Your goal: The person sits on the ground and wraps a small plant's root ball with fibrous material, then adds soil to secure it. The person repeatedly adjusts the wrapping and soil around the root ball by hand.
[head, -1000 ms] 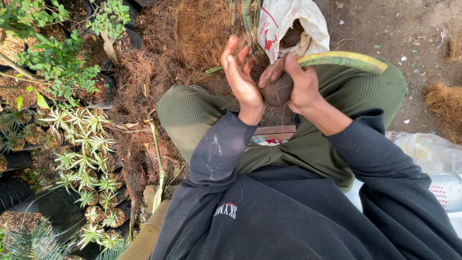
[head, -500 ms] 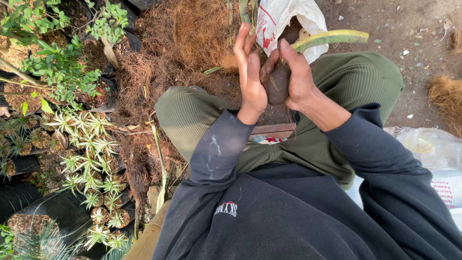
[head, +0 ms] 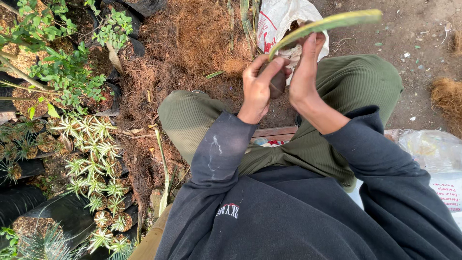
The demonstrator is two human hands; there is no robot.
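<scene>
Sitting with knees bent in olive-green ribbed trousers (head: 337, 96) and a black sweatshirt (head: 288, 216), a person works above their lap. The left hand (head: 257, 89) is curled tightly around a dark brown, soil-caked root clump (head: 277, 84), fingers closed over it. The right hand (head: 305, 72) presses against the same clump from the other side, fingers extended upward along a long, flat, yellow-green strap-shaped leaf (head: 322, 24) that arches right from the clump. Left of the legs stand small striped-leaf plants in black nursery bags (head: 96, 168). Beyond the hands lie dry brown fibre mulch (head: 192, 38) and a white plastic sack (head: 279, 19).
</scene>
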